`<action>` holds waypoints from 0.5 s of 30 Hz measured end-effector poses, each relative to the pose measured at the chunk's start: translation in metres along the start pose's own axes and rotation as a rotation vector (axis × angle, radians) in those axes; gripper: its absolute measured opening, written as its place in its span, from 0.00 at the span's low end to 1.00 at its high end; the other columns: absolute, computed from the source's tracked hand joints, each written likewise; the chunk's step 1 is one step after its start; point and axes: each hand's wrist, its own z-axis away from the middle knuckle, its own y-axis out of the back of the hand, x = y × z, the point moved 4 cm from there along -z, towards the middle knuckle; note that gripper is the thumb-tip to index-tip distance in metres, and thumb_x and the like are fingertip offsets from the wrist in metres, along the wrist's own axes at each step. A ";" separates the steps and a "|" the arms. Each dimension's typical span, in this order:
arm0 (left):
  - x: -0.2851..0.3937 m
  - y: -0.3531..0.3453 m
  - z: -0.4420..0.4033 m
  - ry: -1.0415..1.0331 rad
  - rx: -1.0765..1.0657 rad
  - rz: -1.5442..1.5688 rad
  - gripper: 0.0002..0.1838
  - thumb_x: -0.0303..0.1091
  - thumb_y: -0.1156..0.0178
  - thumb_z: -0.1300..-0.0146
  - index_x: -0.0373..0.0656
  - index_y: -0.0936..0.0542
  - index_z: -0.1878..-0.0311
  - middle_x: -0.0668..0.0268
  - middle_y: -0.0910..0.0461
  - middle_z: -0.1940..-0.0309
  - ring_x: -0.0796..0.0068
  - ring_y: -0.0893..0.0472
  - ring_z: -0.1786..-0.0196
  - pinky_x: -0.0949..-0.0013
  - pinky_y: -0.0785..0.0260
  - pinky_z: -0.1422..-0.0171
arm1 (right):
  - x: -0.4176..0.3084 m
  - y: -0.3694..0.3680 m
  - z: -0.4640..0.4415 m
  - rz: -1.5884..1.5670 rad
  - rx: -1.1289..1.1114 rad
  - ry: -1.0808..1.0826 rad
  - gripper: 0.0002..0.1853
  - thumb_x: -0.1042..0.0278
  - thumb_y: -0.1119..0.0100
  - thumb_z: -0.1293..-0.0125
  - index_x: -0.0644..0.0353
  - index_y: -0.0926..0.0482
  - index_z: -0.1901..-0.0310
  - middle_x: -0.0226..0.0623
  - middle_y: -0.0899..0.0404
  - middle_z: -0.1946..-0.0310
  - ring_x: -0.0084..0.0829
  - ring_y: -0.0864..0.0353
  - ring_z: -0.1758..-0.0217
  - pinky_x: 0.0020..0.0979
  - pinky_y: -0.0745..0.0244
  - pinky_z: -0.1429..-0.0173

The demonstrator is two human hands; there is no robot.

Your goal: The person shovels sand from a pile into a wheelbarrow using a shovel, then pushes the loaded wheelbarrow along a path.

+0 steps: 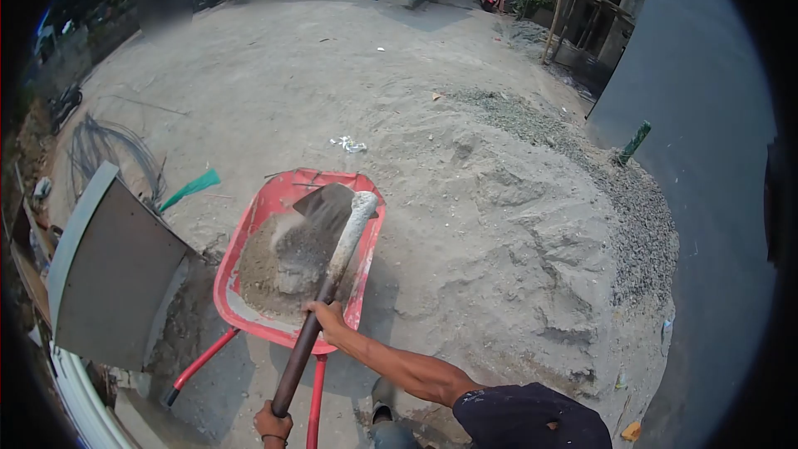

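Note:
A long-handled hoe (309, 328) slants over a red wheelbarrow (224, 287). My right hand (329, 321) is wrapped round the middle of its shaft, close to the barrow's near rim. Lower down, at the butt end of the handle, my left hand (273, 424) is closed round the wood. The dark hoe blade (332, 202) is tilted above the far part of the tray, and its pale crusted collar shows at the top of the shaft. Beneath the blade, grey sand (270, 278) fills part of the tray, with some blurred as if falling.
A large sand pile (515, 249) rises to the right, edged by gravel (644, 241) along a grey wall (706, 158). On the left stand a curved grey panel (120, 270) and coiled wire (108, 154). A green scrap (191, 187) lies behind the barrow.

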 end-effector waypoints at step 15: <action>0.380 -0.121 0.152 -1.142 -0.674 -0.394 0.11 0.35 0.42 0.60 0.47 0.23 0.69 0.57 0.21 0.76 0.54 0.20 0.71 0.56 0.28 0.65 | 0.058 0.553 0.223 -1.169 0.836 0.132 0.06 0.71 0.52 0.54 0.53 0.39 0.80 0.29 0.40 0.84 0.30 0.39 0.82 0.33 0.35 0.72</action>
